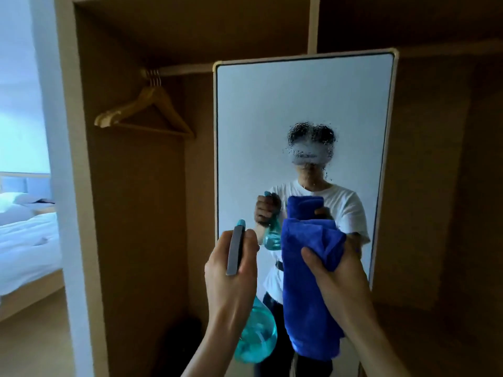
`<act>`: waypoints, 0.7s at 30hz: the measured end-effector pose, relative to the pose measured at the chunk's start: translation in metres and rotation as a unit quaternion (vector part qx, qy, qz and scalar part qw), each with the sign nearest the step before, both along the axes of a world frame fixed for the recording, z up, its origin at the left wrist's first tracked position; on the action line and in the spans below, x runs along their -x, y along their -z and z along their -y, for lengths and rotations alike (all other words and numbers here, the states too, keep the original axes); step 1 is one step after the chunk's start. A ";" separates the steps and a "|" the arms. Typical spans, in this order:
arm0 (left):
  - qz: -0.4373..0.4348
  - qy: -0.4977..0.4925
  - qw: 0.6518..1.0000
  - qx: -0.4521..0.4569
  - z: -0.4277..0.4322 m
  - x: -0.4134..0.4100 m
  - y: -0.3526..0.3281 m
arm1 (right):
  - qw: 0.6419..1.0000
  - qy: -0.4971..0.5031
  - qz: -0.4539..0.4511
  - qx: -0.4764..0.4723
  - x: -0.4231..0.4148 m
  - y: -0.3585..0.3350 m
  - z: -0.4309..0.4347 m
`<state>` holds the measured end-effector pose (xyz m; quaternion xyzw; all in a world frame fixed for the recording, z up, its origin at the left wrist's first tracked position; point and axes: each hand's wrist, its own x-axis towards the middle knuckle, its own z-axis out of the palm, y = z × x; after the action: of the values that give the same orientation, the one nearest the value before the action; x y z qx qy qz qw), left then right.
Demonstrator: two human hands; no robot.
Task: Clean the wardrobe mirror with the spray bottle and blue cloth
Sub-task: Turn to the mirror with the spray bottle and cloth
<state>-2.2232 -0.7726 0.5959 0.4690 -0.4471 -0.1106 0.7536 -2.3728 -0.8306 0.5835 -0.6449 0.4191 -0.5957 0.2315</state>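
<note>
Two hands before the droplet-spotted wardrobe mirror [299,104]: left hand [231,270] grips spray bottle [255,336], right hand [334,268] clutches blue cloth [307,295].

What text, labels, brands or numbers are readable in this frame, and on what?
No text can be read.
Spray bottle: no label shows on the teal body or the grey top.
Blue cloth: no tag or print shows.
Mirror: the reflected headset has a dark mark, blurred by spray droplets and unreadable.
Hangers: no markings visible.
</note>
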 end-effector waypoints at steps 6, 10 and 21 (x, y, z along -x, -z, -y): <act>-0.014 -0.020 0.999 -0.033 -0.009 -0.019 0.015 | 0.999 -0.040 0.010 0.002 -0.029 0.006 -0.004; -0.007 -0.026 0.999 -0.040 -0.011 -0.031 0.019 | 0.999 -0.041 0.009 0.008 -0.040 0.011 -0.005; 0.034 0.046 0.998 -0.029 -0.012 -0.039 0.015 | 1.000 0.019 -0.006 -0.009 -0.044 0.011 -0.009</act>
<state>-2.1846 -0.7610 0.5811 0.4731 -0.4899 -0.1424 0.7183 -2.3288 -0.8219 0.5725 -0.6381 0.4377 -0.5928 0.2233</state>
